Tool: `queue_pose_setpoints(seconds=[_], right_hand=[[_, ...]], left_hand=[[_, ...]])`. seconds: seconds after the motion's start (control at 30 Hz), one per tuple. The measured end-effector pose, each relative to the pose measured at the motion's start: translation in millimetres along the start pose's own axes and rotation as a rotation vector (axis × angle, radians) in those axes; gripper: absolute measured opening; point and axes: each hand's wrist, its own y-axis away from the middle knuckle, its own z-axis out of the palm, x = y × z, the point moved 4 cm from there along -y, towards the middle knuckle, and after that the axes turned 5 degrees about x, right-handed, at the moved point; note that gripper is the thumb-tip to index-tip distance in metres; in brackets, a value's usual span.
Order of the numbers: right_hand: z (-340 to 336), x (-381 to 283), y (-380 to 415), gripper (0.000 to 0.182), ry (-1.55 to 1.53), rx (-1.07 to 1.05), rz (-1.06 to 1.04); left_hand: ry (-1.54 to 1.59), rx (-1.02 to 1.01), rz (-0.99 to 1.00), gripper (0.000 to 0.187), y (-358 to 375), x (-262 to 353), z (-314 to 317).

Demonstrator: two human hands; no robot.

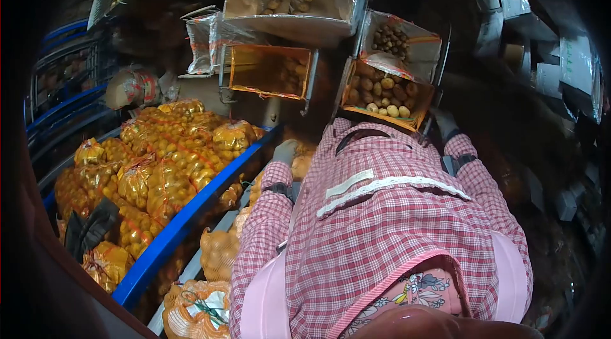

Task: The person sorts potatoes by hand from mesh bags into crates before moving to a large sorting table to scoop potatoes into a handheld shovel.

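Pink checked cloth covers both arms on my remote feed, and the sleeves lead me to two hands set well apart. The left hand is beside a netted bag; I cannot tell whether its fingers grip the mesh or only rest near it. The right hand is dim, just beside the near right corner of an orange-lined bin, and I cannot tell whether it is wide, narrow or holding something.

The bin stands close in front of the body, I suppose for easy reach, and its lining probably keeps the potatoes from slipping through the frame. They lie heaped inside, left of the right hand and to the far right of the left hand.

Just beyond, a film-covered box holds smaller ones. To its left I see another orange-lined container, with a large carton on its far side. Across to the left, yellow netted bags are piled behind a blue rail, which seems to hold the pile in, while paler netted sacks sit on the rail's near side
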Motion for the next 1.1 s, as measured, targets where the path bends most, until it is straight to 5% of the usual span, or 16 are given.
queue_pose_setpoints(seconds=[0.07,0.27,0.3,0.37,0.5,0.53,0.63,0.73,0.8,0.87,0.9,0.97,1.1], right_hand=[[-21,-20,7,0.036,0.485,-0.05,-0.551],[-68,-49,10,0.032,-0.177,0.346,-0.38],[-65,-58,12,0.032,-0.239,0.385,-0.406],[-45,-79,20,0.031,-0.288,0.379,-0.434],[41,-130,21,0.034,-0.081,0.278,-0.494],[84,-155,55,0.033,-0.136,0.131,-0.24],[190,-187,70,0.03,-0.175,-0.087,-0.199],[284,-223,121,0.03,-0.028,-0.127,-0.282],[337,-235,139,0.029,-0.007,-0.179,-0.287],[376,-229,134,0.03,-0.027,-0.278,-0.265],[391,-224,129,0.03,-0.049,-0.336,-0.261],[413,-225,139,0.029,-0.048,-0.381,-0.259],[443,-225,150,0.028,-0.025,-0.416,-0.22]], left_hand=[[0.034,0.014,-0.055,0.026,15,18,-8],[-0.147,0.044,0.134,0.025,-22,-24,-43],[-0.053,0.058,-0.057,0.025,-9,-8,-50],[-0.057,0.07,-0.094,0.027,-9,-9,-66],[-0.352,0.084,0.18,0.036,-40,-52,-103],[-0.461,0.105,0.247,0.036,-52,-58,-111],[-0.18,0.067,-0.167,0.034,-66,-69,-134],[-0.046,0.062,-0.25,0.035,-58,-48,-172],[-0.463,0.013,0.113,0.031,-100,-93,-182],[-0.784,-0.033,0.356,0.027,-103,-73,-203],[-0.824,-0.041,0.296,0.021,-110,-75,-209],[-0.508,-0.06,0.095,0.027,-128,-104,-223],[-0.208,-0.038,0.05,0.026,-153,-151,-234]])
